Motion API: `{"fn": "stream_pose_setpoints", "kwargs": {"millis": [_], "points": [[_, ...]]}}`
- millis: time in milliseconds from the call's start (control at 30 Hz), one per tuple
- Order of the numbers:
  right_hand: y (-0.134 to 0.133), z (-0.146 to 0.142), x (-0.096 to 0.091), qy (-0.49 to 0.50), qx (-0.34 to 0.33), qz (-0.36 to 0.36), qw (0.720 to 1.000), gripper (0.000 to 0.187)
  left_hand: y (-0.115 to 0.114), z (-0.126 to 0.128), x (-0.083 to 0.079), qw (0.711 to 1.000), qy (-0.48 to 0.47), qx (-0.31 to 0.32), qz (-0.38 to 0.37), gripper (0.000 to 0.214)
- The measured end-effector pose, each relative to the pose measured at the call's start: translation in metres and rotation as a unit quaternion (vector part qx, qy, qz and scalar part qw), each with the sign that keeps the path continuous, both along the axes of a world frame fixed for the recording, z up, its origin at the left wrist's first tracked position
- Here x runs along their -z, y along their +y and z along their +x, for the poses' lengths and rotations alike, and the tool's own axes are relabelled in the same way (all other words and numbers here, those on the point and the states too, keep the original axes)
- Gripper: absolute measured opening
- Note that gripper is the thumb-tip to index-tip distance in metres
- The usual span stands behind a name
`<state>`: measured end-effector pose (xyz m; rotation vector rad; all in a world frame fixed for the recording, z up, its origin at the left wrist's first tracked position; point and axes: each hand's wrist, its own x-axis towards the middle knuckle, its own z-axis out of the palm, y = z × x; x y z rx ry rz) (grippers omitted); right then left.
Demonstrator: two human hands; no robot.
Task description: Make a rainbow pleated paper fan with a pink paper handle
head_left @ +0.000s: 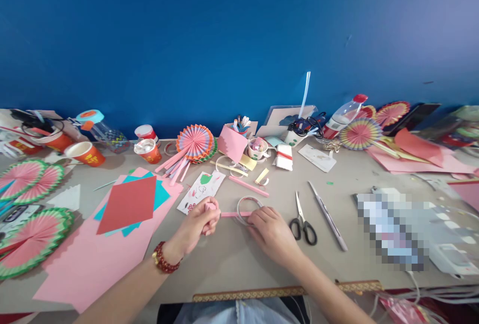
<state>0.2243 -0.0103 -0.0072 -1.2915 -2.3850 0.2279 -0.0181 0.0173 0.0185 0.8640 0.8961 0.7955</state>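
Observation:
My left hand (198, 221), with a beaded bracelet on its wrist, is closed on a small piece of folded pink paper (210, 206). My right hand (272, 231) has its fingers on the near right edge of a roll of tape (240, 208), gripping it on the table. A narrow pink paper strip (228, 214) lies between the hands and passes by the tape roll. Black-handled scissors (299, 219) lie with blades parted to the right of my right hand, and a grey pen-like cutter (327, 215) lies beyond them. A printed white card (200, 192) lies behind my left hand.
Pink sheets (101, 259) with a red square sheet (129, 204) on top lie at left. Folded paper fans (194, 144) stand at the back among paper cups (85, 154) and a plastic bottle (344, 114). A blurred-out device (389, 229) lies at right.

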Motion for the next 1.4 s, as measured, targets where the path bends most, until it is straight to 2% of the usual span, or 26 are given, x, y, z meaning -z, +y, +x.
{"fn": "stream_pose_setpoints", "kwargs": {"millis": [200,333,467,600,733,833,1167,1300,1400], "points": [[0.011,0.011,-0.029,0.097,-0.042,0.042,0.993,0.009,0.005,0.005,0.002,0.979,0.147,0.037,0.138,0.027],[0.011,0.006,-0.044,0.143,-0.066,0.044,0.986,0.011,0.009,0.012,-0.014,0.955,0.211,0.037,0.207,0.028],[0.011,0.001,-0.050,0.169,-0.071,0.026,0.983,0.008,0.011,0.015,-0.027,0.939,0.237,0.038,0.245,0.024],[0.012,0.001,-0.051,0.202,-0.054,-0.070,0.975,0.005,0.012,0.014,-0.033,0.942,0.224,0.040,0.245,0.018],[0.013,0.003,-0.051,0.247,-0.047,-0.206,0.946,0.012,0.012,0.010,-0.037,0.949,0.202,0.033,0.240,0.019],[0.013,0.003,-0.051,0.279,-0.037,-0.255,0.925,0.016,0.010,0.009,-0.040,0.953,0.190,0.017,0.234,0.022],[0.014,-0.008,-0.051,0.349,-0.008,-0.226,0.909,0.022,0.004,0.008,-0.038,0.944,0.149,-0.038,0.293,0.019],[0.013,-0.012,-0.051,0.363,-0.014,-0.189,0.912,0.022,-0.005,0.012,-0.034,0.930,0.148,-0.093,0.324,0.016],[0.013,-0.020,-0.050,0.409,0.008,-0.193,0.892,0.026,-0.016,0.021,-0.030,0.907,0.164,-0.143,0.360,0.014]]}}
